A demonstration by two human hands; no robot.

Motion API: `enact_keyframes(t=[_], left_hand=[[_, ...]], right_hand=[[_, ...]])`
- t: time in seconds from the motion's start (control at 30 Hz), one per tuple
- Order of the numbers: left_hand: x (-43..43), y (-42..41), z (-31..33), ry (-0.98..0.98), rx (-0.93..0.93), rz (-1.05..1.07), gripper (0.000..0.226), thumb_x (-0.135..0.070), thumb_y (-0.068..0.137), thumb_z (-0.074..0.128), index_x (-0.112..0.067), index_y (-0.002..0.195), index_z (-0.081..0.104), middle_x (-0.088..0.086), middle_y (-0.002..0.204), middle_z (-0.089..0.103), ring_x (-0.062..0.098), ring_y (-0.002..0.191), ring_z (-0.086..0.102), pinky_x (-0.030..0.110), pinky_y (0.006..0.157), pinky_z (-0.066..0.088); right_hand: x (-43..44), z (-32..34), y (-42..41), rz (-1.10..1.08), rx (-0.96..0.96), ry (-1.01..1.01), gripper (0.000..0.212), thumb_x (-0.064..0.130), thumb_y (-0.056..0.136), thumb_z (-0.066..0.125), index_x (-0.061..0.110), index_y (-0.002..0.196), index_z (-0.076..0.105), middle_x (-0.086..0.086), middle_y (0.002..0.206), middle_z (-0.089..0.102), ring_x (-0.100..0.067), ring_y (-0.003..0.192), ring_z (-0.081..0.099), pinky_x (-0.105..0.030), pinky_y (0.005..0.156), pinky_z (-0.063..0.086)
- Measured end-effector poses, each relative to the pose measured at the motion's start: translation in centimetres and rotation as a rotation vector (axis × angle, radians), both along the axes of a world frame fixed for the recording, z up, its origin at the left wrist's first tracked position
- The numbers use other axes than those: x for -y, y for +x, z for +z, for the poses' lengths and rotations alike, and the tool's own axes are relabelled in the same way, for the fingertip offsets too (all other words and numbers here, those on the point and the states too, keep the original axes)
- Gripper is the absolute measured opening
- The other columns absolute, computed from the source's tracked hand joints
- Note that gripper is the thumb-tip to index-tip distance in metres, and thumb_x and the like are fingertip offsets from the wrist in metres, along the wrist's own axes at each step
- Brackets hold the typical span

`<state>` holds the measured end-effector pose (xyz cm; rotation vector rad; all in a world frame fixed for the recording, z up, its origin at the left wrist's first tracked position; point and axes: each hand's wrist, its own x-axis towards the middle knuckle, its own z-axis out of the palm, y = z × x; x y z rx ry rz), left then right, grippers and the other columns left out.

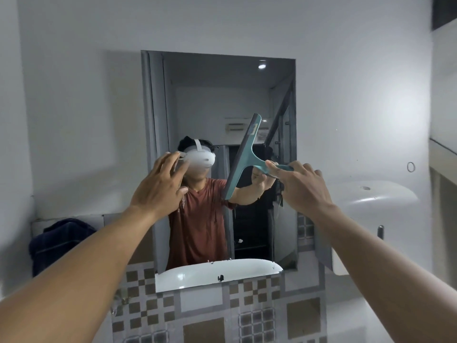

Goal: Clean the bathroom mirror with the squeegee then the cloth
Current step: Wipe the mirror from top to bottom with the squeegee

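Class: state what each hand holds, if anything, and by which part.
The right hand grips the teal squeegee by its handle, with the blade tilted. The left hand holds nothing; its fingers are spread.

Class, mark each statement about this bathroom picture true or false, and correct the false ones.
1. The right hand holds the teal squeegee by its handle. True.
2. The left hand holds the cloth. False: it is empty, fingers spread; the dark cloth lies to the left, untouched.
3. The squeegee's blade lies level. False: it stands steeply tilted.
4. The mirror hangs above chequered tiles. True.
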<state>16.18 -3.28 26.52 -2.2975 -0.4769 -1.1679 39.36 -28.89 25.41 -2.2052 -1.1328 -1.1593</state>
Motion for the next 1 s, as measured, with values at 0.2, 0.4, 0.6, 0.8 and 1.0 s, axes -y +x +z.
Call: enact_keyframes(t=[0.2,0.4,0.6,0.8,1.0], left_hand=[[0.4,-0.2,0.1,-0.003,-0.006,0.008,0.074,-0.032,0.086,0.072,-0.011,0.15,0.04,0.016,0.152,0.034,0.036,0.145,0.026,0.055,0.1,0.049],[0.5,-0.2,0.1,0.003,-0.008,0.002,0.075,-0.029,0.083,0.075,-0.009,0.148,0.043,0.017,0.15,0.036,0.038,0.143,0.028,0.056,0.1,0.05],[0.5,-0.1,0.1,0.003,-0.003,-0.005,0.075,-0.025,0.081,0.078,-0.007,0.146,0.045,0.019,0.148,0.038,0.04,0.141,0.03,0.058,0.101,0.049],[0.7,-0.1,0.1,-0.016,-0.001,-0.008,0.073,-0.026,0.082,0.077,-0.007,0.145,0.046,0.018,0.149,0.036,0.038,0.143,0.028,0.059,0.097,0.052],[0.5,-0.2,0.2,0.002,-0.008,-0.009,0.072,-0.026,0.082,0.077,-0.007,0.145,0.046,0.019,0.147,0.037,0.039,0.141,0.031,0.059,0.101,0.048]], right_hand=[[0.5,-0.3,0.1,-0.025,-0.022,0.014,0.077,0.011,0.094,0.05,0.05,0.155,0.022,-0.01,0.128,0.057,-0.033,0.114,0.052,-0.045,0.092,0.043],[1.7,-1.3,0.6,-0.025,-0.169,0.057,0.081,0.004,0.093,0.045,0.047,0.156,0.019,-0.01,0.104,0.057,-0.032,0.094,0.054,-0.043,0.08,0.05],[1.2,-3.3,-0.5,0.04,-0.299,0.079,0.075,0.01,0.096,0.044,0.047,0.156,0.018,-0.01,0.098,0.058,-0.03,0.079,0.06,-0.038,0.061,0.05],[0.2,-5.4,-2.7,0.05,-0.392,0.109,0.075,0.01,0.097,0.045,0.039,0.159,0.013,-0.007,0.078,0.053,-0.02,0.056,0.048,-0.032,0.05,0.033],[-0.9,-7.2,-4.8,0.109,-0.475,0.177,0.067,0.018,0.104,0.044,0.033,0.161,0.011,-0.016,0.095,0.068,-0.027,0.066,0.055,-0.037,0.057,0.041]])
